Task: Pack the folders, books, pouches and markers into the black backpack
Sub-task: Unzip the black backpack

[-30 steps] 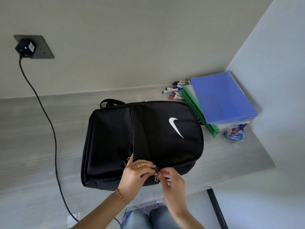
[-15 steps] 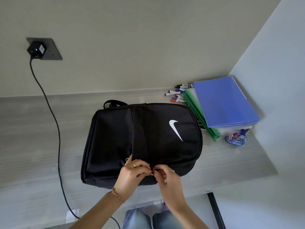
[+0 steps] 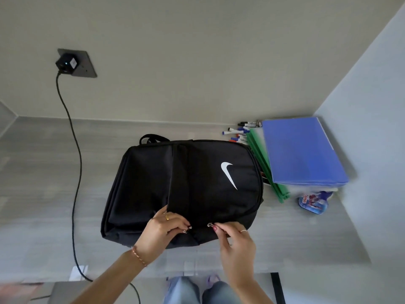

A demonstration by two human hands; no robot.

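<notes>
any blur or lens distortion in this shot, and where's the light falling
Head view: wide-angle bending curves the desk edges; a blurred smear sits at the bottom left corner; soft light from the right leaves a shadow beside the blue folder; the black backpack reads as flat dark with little detail; both hands look fairly sharp.

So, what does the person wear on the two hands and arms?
Both forearms are bare, with no sleeves in view. The left hand has a gold ring on one finger and a thin braided bracelet, orange and pink, at the wrist. The right hand has a thin silver ring. The fingernails are painted dark red.
</notes>
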